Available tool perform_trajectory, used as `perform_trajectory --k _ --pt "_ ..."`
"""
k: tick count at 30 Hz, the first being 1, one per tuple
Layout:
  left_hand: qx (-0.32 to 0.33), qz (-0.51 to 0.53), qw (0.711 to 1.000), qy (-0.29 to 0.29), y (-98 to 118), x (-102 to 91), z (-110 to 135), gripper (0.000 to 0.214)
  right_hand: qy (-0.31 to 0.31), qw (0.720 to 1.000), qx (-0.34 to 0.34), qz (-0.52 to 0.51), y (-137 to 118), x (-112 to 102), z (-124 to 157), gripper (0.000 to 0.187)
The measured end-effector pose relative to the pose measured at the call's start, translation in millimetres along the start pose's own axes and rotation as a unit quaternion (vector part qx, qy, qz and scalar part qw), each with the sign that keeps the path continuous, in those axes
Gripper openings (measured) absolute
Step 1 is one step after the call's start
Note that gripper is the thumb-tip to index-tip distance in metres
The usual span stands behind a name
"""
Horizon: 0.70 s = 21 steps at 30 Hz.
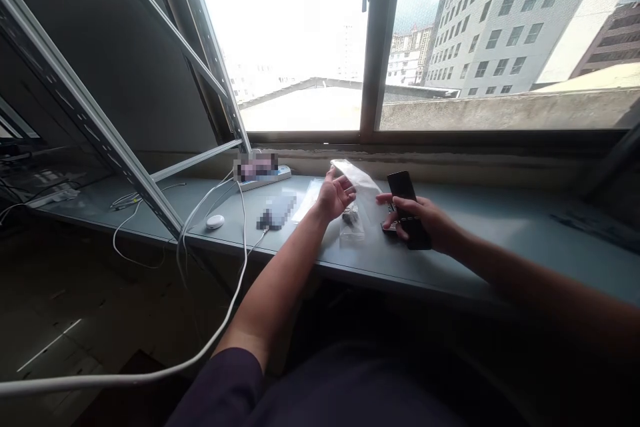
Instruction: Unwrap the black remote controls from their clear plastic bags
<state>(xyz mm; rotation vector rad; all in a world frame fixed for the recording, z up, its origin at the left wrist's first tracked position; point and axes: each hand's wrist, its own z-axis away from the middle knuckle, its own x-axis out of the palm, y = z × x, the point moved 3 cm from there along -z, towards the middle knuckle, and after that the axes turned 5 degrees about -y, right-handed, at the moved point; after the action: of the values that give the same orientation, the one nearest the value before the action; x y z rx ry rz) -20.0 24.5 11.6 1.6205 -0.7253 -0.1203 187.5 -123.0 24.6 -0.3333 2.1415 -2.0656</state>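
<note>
- The left hand [334, 195] is raised just above the grey worktop [500, 240], palm up and fingers loosely spread; its fingertips touch the lower edge of a clear plastic bag [356, 177].
- The clear plastic bag is long and narrow. It slants from 11 o'clock to 5 o'clock between the two hands, its upper end lifted off the worktop.
- The right hand [423, 217] is closed around a black phone-like device [407, 208], which it holds tilted with the top end pointing to 11 o'clock; the index finger stretches out toward the bag.
- A second small clear pouch [351, 221] lies flat on the worktop just below the left hand, at its 5 o'clock, with small dark parts inside; what they are is too small to tell.
- Another flat clear sleeve [310, 199] lies on the worktop at 9 o'clock of the left hand, just beside the wrist.
- A white power strip [265, 177] sits against the back edge at 10 o'clock of the left hand, with white cables [240, 240] running from it down over the front edge of the worktop.
- A small white round puck [215, 221] rests on the worktop well to the left, at 9 o'clock of the hands.
- A grey metal shelf frame [100, 127] leans across the left side of the view.
- A window [375, 47] fills the far side at 12 o'clock, with tall buildings beyond it.
</note>
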Motion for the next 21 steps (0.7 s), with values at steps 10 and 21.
perform_trajectory --k 10,21 --pt "0.038 -0.136 0.988 0.068 -13.9 -8.6 -7.7 0.084 0.0 0.999 -0.002 0.038 -1.2 5.4 3.3 0.067" --pt "0.053 -0.469 0.879 -0.063 -21.3 -3.9 -13.3 0.045 0.028 0.999 -0.038 0.014 -1.9 0.7 -0.6 0.048"
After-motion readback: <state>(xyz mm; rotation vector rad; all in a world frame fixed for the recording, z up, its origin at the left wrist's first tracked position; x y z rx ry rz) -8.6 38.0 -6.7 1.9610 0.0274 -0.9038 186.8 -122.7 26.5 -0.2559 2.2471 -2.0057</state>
